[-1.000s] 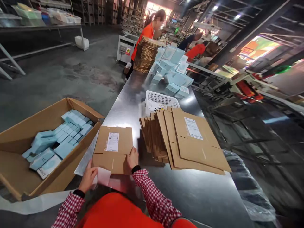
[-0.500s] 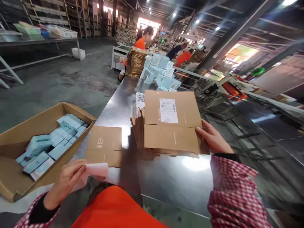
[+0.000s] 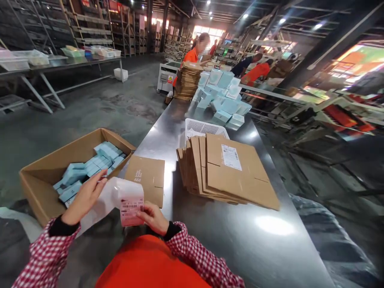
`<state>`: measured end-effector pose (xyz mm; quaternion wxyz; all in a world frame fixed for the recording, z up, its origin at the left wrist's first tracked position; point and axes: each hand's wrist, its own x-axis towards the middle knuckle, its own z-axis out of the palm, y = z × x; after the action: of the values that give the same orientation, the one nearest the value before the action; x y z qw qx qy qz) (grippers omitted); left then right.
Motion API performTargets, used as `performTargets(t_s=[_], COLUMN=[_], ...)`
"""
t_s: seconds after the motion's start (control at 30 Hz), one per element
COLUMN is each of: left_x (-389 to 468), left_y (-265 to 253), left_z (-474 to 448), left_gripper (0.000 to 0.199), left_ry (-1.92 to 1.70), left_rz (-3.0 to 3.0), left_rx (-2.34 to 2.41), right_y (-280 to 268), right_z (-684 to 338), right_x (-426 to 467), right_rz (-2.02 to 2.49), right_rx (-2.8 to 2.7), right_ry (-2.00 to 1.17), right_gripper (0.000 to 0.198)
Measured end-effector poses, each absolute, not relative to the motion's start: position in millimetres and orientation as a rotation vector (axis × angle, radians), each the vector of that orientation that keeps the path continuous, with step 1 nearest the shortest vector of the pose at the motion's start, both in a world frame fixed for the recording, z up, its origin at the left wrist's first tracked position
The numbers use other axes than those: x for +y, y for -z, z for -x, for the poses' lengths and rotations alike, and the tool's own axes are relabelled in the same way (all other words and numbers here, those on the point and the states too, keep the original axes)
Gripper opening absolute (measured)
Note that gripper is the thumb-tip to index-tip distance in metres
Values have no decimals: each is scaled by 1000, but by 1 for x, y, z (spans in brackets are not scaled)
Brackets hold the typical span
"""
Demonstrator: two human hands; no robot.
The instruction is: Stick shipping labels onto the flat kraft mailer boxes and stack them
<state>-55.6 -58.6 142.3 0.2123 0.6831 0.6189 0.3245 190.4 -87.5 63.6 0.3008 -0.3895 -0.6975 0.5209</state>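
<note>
A strip of backing paper with a printed shipping label at its end runs across my front. My left hand is at the strip's upper edge, thumb close to the fingers, which partly hide the paper. With thumb and fingers, my right hand pinches the label's right edge. Just beyond the label, a flat folded carton lies on the metal table. To the right is a leaning stack of flat cartons; the top carton bears a white label.
An open cardboard box of light blue boxes stands at the left. Behind the stack sits a white perforated basket. Farther along are piled blue boxes, stacked cartons and a person in orange. Clear plastic lies right of the table.
My right hand has left the labelled carton and moved left to the label on the strip. That carton now rests on the stack. My left hand has risen with the strip.
</note>
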Motion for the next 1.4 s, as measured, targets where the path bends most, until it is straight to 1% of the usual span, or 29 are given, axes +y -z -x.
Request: performTargets(t_s=[0.03,0.07,0.17,0.27,0.4,0.5,0.57,0.67,0.73,0.87,0.93,1.03,1.1,1.17,1.2,1.3,1.4], left_x=[-60,-63,-79,-87,-81,-73,-69,-63,-58,-48,-44,-39,-36,-32,-30,-26,-25], left_y=[-129,-117,-91,-79,-68,-59,-53,-44,-40,-31,-21,5,26,47,56,79,95], left_z=[59,59,40,16,11,18,21,22,20,19,22,36,46,54,56,52,43], left_gripper=[67,67,58,53,38,42,43,42,44,48,44,40,40,35,31,25,27], left_ry=[-936,-961,-849,-824,-876,-846,-815,-787,-775,-756,-705,-536,-463,-458,-467,-483,-487], left_rz=[-1886,-1878,-1811,-1576,-1351,-1265,-1247,-1282,-1328,-1398,-1448,-1649,-1764,-1813,-1823,-1856,-1866], left_rx=[1764,1746,1475,1404,1447,1434,1392,1393,1465,1560,1497,1357,1333,1342,1335,1286,1244], right_y=[-60,-59,-58,-54,-40,-37,-39,-44,-44,-30,-20,-3,9,23,31,56,76], right_z=[-192,-195,-195,-186,-175,-172,-171,-168,-162,-151,-153,-172,-192,-208,-213,-211,-197], right_x=[-89,-90,-90,-89,-87,-79,-70,-58,-54,-53,-44,-4,35,72,87,114,122], right_rz=[1043,1038,1019,1055,1132,1198,1214,1250,1304,1368,1434,1604,1707,1743,1736,1709,1801], right_rx=[-1824,-1814,-1824,-1788,-1632,-1459,-1449,-1527,-1517,-1478,-1503,-1414,-1251,-1177,-1203,-1438,-1635], right_ry=[-1373,-1377,-1385,-1383,-1523,-1548,-1484,-1373,-1298,-1199,-1132,-928,-767,-754,-812,-1051,-1080], right_gripper=[41,40,35,34,39,49,50,36,32,25,26,28,25,21,23,39,50])
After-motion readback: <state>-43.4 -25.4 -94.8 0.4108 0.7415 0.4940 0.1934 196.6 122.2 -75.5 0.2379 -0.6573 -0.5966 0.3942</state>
